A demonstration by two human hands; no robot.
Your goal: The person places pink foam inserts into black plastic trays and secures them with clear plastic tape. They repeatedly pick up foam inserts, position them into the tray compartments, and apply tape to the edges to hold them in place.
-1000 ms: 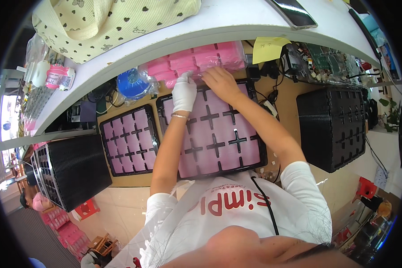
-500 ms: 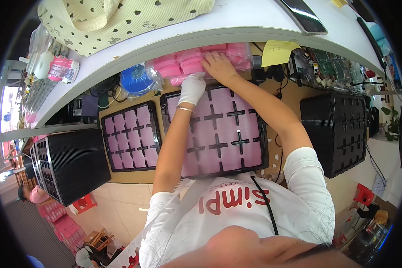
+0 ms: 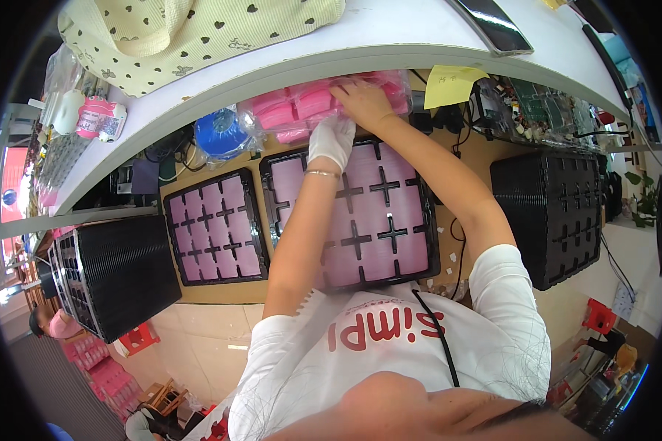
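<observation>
Gloved left hand [image 3: 333, 141] has moved rightward near the right hand [image 3: 364, 105] at pink packets [image 3: 312, 104], grips unclear, shirt [image 3: 423, 361] bearing red lettering [image 3: 388, 332].

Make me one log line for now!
left hand: gloved, by pink packs | right hand: bare, on pink packs | central tray: under left forearm

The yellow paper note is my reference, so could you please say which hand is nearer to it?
Right. The bare right hand is left of the yellow paper note, on the pink packs; the gloved left hand is farther left and closer to the person.
</observation>
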